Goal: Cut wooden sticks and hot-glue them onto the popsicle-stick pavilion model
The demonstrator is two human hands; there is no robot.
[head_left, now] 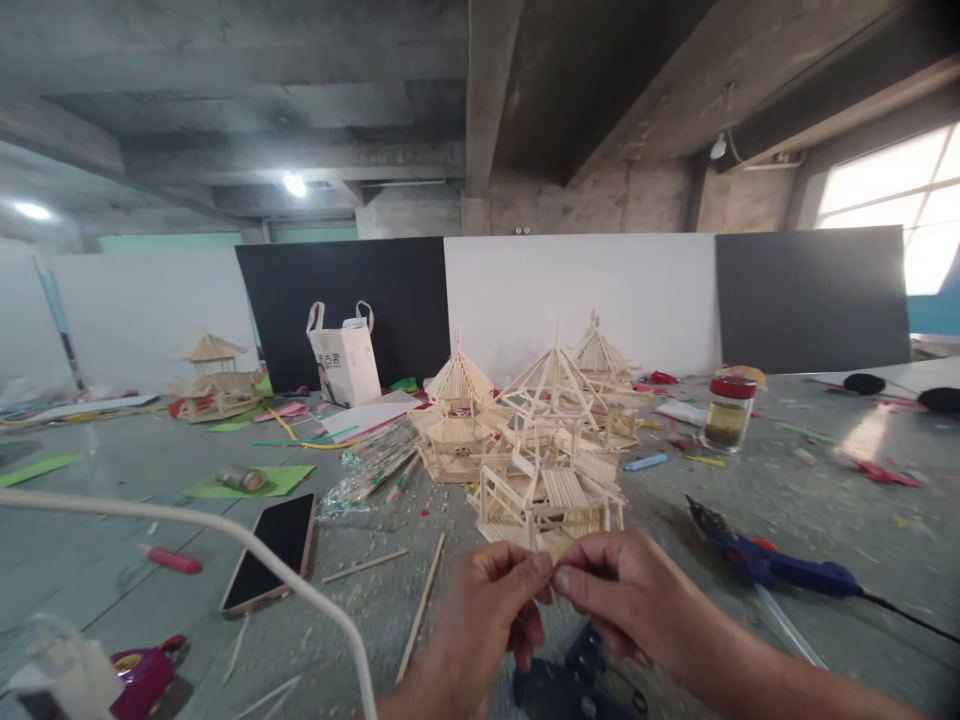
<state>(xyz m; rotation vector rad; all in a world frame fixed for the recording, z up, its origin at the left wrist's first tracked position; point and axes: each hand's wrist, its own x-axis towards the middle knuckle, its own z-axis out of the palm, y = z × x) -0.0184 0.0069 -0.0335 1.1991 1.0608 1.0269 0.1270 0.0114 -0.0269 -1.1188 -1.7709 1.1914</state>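
My left hand [499, 612] and my right hand [628, 592] meet at the fingertips, thumbs against forefingers, low in the middle of the head view. Both are pinched closed; whatever lies between the fingertips is too small or hidden to make out. Just beyond them stands a pavilion model made of thin wooden sticks [551, 490], its upper roof an open frame of slanting sticks. A dark blue tool [559, 690] lies under my hands, partly covered by them. Left of my left hand, a loose wooden stick [422, 605] rests on the table.
Further stick pavilions [459, 420] stand behind. A blue glue gun [787, 572] with a black cord lies right, near a red-lidded jar [727, 415]. Leftward are a phone [274, 550], a white cable [300, 590], bagged sticks [375, 465] and a paper bag [347, 365].
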